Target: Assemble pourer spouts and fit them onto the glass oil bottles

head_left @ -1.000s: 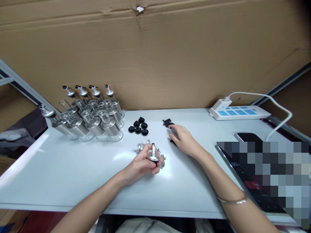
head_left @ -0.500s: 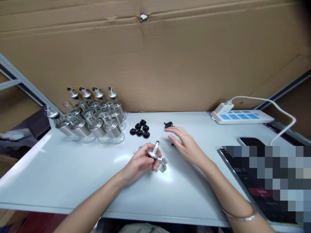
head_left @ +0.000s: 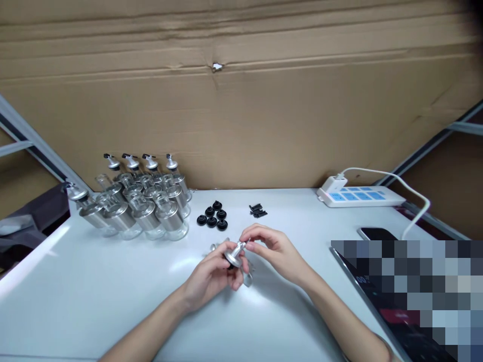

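My left hand [head_left: 213, 276] is closed around a bottle pourer [head_left: 234, 255] with a silver disc and spout and a black lower part. The spout points up and to the right. At its tip, the thumb and fingers of my right hand [head_left: 273, 250] are pinched together; what sits between them is too small to make out. More silver pourer tops [head_left: 248, 279] lie on the table, partly hidden behind my left hand. Beyond the hands rest several round black stoppers [head_left: 212, 221] and a small pile of slim black pieces [head_left: 258, 211].
Glass bottles with steel sleeves [head_left: 171, 217] stand grouped at the left, some fitted with pourers. To the right are a white power strip [head_left: 362, 197] with a cable, a phone [head_left: 377, 234] and a dark tablet [head_left: 362, 291]. Cardboard [head_left: 264, 125] walls the back.
My right hand has moved from beside the black pieces to the pourer's spout, its fingers now pinched. My left hand keeps the pourer, tilted further right. The camera view has shifted upward.
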Action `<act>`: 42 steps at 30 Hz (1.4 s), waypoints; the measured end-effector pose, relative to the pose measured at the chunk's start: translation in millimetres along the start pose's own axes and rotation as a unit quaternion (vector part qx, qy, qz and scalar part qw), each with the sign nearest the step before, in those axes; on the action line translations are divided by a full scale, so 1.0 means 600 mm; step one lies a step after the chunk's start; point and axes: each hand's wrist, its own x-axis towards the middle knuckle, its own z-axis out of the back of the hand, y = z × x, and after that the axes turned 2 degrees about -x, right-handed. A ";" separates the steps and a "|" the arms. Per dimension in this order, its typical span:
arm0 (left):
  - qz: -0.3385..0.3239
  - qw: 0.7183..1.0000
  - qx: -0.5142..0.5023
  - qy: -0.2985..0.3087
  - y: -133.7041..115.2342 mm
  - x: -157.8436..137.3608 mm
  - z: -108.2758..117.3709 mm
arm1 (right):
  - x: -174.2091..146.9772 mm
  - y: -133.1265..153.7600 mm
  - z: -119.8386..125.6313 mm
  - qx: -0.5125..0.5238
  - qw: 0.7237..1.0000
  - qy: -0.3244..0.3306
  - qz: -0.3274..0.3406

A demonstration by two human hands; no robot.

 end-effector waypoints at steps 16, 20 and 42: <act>0.023 1.000 0.012 -0.004 0.013 0.003 0.005 | -0.010 -0.012 -0.027 -0.161 0.986 -0.016 0.028; 0.034 0.999 0.022 0.001 0.015 0.000 0.005 | -0.010 -0.007 -0.026 -0.223 0.972 -0.025 0.076; 0.012 1.000 0.006 -0.011 0.001 -0.006 0.003 | 0.011 -0.055 0.089 -0.189 0.958 -0.180 -0.119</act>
